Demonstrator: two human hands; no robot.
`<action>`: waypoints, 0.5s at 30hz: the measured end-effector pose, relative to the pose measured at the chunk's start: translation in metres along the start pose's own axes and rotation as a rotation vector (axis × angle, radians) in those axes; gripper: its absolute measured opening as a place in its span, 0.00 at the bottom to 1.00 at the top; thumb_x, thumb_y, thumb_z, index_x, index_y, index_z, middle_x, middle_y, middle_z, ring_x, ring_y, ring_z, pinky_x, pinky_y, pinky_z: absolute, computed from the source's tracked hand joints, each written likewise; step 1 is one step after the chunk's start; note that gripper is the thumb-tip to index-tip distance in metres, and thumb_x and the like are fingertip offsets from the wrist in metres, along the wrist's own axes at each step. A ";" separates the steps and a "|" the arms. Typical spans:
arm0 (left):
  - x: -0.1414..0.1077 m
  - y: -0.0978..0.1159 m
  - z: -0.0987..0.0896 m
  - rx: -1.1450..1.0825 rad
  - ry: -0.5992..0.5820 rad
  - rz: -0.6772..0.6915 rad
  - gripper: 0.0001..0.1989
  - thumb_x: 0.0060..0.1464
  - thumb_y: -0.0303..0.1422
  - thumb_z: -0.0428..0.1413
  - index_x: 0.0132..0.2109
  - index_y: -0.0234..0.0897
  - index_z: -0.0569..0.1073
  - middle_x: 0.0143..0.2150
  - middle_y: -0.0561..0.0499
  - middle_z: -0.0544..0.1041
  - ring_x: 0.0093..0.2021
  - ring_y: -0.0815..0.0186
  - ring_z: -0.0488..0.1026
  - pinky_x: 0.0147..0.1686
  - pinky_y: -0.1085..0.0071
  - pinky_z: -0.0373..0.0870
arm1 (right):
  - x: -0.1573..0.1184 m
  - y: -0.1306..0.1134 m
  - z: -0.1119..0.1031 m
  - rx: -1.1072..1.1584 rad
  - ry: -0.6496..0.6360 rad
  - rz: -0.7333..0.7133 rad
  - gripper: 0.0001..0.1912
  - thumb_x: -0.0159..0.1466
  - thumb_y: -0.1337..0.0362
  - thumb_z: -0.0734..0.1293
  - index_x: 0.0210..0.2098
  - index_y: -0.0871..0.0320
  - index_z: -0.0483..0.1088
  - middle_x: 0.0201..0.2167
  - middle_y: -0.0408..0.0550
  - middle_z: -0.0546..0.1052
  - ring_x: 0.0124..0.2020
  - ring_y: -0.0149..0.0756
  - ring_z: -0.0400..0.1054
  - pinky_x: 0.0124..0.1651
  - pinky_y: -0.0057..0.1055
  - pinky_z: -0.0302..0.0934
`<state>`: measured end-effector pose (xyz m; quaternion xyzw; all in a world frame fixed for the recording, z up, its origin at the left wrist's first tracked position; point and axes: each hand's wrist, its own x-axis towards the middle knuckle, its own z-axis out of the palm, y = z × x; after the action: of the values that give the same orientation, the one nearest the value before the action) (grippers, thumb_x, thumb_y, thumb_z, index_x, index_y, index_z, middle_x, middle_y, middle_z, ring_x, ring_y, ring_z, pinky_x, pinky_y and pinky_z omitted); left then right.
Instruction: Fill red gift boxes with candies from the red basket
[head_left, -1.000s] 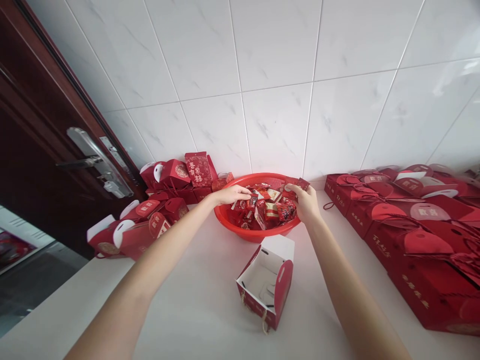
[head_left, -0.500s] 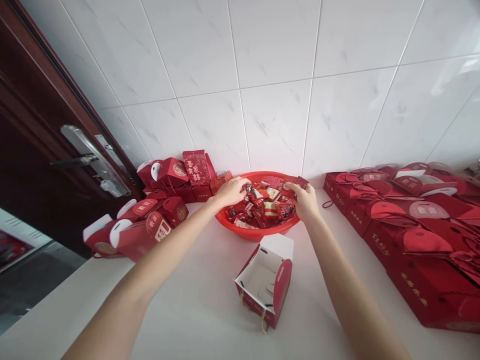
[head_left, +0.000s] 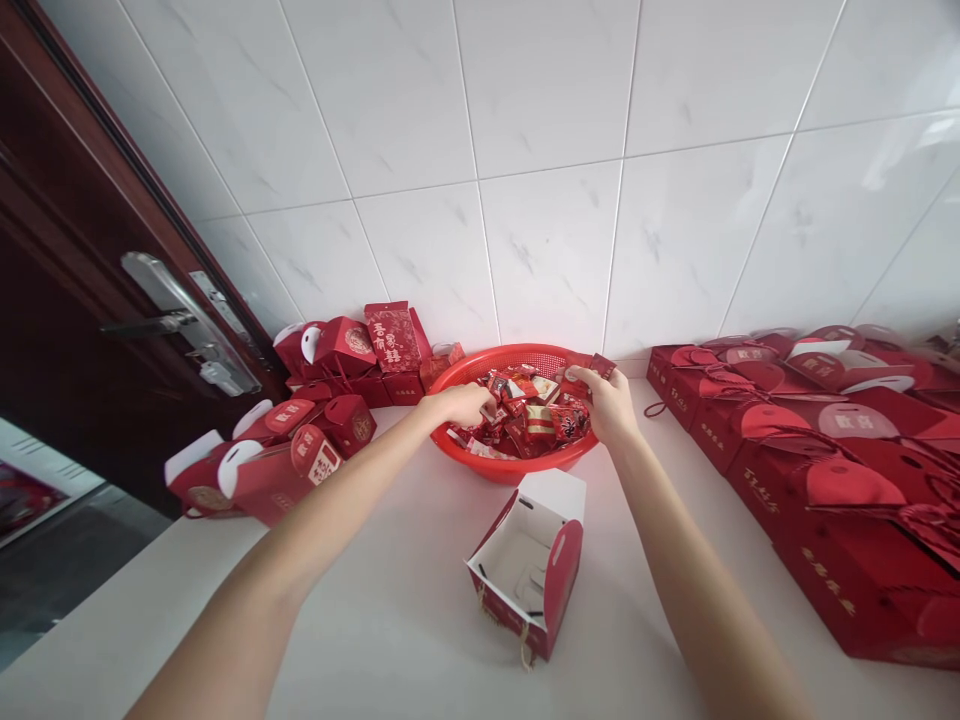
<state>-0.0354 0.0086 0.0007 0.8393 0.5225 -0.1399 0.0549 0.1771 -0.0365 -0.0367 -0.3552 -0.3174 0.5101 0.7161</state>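
A red plastic basket (head_left: pixel 480 468) stands against the wall, filled with small wrapped candies (head_left: pixel 540 420). Over its left side, my left hand (head_left: pixel 465 404) reaches in among the candies with its fingers curled down; whatever they touch is too small to make out. At the right rim my right hand (head_left: pixel 606 395) pinches red wrapped packets (head_left: pixel 602 366). In front of the basket sits a red box (head_left: pixel 517 560) with its top open, its white inside bare and a cord hanging at its near side.
Folded red gift boxes (head_left: pixel 300 440) stand at the left, with more stacked behind them. Rows of closed red boxes (head_left: pixel 795 480) fill the right side. A dark door (head_left: pixel 67 250) with a metal handle is at the far left, beside the white table (head_left: pixel 360 620).
My left hand has moved down and slightly left, deeper into the basket; the dark candy that was at its fingertips no longer shows there. My right hand has barely moved.
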 end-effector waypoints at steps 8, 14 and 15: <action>-0.001 -0.016 -0.004 0.040 0.179 -0.077 0.26 0.50 0.20 0.53 0.53 0.43 0.79 0.53 0.47 0.80 0.55 0.55 0.75 0.49 0.67 0.72 | 0.000 0.000 -0.001 -0.005 -0.009 0.001 0.08 0.48 0.68 0.73 0.27 0.57 0.70 0.23 0.43 0.77 0.26 0.36 0.74 0.29 0.32 0.72; 0.003 -0.006 0.004 0.046 0.251 0.046 0.20 0.53 0.21 0.53 0.48 0.42 0.81 0.51 0.46 0.80 0.53 0.57 0.76 0.50 0.69 0.70 | 0.000 0.001 0.000 0.002 0.001 -0.001 0.08 0.46 0.67 0.72 0.26 0.56 0.71 0.22 0.42 0.78 0.26 0.36 0.74 0.27 0.29 0.71; 0.005 -0.002 0.007 0.039 0.231 0.080 0.17 0.53 0.23 0.54 0.46 0.42 0.81 0.49 0.47 0.81 0.51 0.57 0.77 0.49 0.69 0.71 | 0.000 0.001 0.000 0.000 0.002 -0.002 0.08 0.46 0.67 0.72 0.26 0.56 0.71 0.22 0.42 0.78 0.26 0.36 0.74 0.27 0.30 0.71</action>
<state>-0.0364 0.0123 -0.0076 0.8708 0.4888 -0.0501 -0.0164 0.1765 -0.0361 -0.0371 -0.3553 -0.3170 0.5090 0.7171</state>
